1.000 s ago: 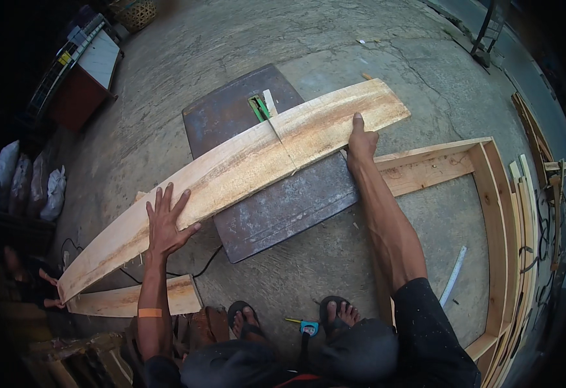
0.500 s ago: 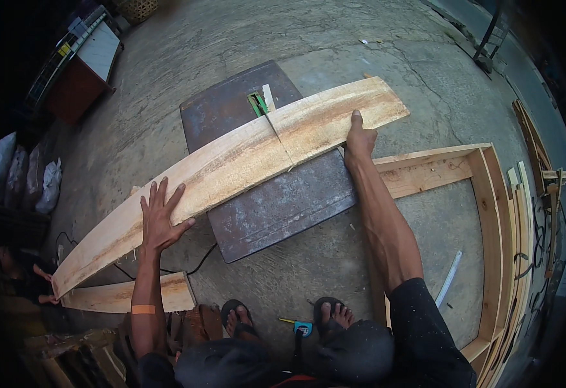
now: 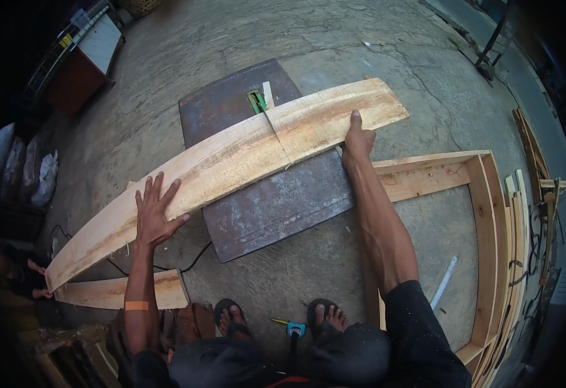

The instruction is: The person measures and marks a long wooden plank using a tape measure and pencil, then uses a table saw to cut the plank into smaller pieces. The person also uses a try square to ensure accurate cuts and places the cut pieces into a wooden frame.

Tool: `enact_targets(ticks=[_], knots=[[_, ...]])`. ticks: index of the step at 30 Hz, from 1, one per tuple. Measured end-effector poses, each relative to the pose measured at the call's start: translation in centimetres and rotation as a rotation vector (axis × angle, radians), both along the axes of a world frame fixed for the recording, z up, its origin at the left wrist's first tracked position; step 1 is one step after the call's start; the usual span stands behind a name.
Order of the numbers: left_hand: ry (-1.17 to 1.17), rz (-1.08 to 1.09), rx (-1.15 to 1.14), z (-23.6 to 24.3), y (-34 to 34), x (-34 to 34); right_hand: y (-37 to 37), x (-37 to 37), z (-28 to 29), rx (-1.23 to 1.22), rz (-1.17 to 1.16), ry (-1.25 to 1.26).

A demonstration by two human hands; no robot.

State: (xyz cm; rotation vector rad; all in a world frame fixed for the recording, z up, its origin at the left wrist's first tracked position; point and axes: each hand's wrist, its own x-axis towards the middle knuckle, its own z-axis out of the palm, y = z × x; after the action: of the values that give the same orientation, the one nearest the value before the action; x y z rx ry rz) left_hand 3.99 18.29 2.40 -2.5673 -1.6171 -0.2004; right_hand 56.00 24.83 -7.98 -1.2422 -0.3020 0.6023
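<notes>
- Head view: the long pale plank [image 3: 231,165] lies across the rusty metal saw table [image 3: 276,200], and against the earlier pictures it has slid toward the person's left, so the blade slot now sits further along it and the cut reaches deeper into the board.
- Concrete floor [image 3: 373,58], grey and cracked, carries the table; a wooden frame [image 3: 483,213] lies flat on it at the right, with thin slats stacked beyond.
- A shorter board [image 3: 112,292] rests on the floor under the plank's near end, as before.
- Left hand [image 3: 154,213] lies flat on the plank with fingers spread wide; it has moved leftward with the board.
- Right hand [image 3: 357,139] presses the plank's near edge, fingers together and curled over the wood.
- White sacks [image 3: 21,168] stand at the left wall, behind a red-brown cabinet [image 3: 79,64] with a white top.
- A small blue and yellow tape measure [image 3: 294,328] lies between the sandalled feet.
</notes>
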Motion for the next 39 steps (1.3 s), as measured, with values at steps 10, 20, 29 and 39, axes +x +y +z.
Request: enact_targets(ticks=[10,20,29,39], knots=[[-0.004,0.003,-0.001,-0.1,0.0,-0.3,0.3,-0.5,0.2,0.046,-0.016,0.042],[0.0,0.021,-0.009,-0.2,0.0,-0.1,0.6,-0.7,0.6,0.017,-0.08,0.023],[-0.005,0.033,-0.019,0.0,-0.1,-0.1,-0.2,-0.6,0.8,0.109,0.03,0.082],[-0.024,0.038,-0.035,-0.2,0.0,0.2,-5.1,-1.3,4.8,0.032,0.296,0.062]])
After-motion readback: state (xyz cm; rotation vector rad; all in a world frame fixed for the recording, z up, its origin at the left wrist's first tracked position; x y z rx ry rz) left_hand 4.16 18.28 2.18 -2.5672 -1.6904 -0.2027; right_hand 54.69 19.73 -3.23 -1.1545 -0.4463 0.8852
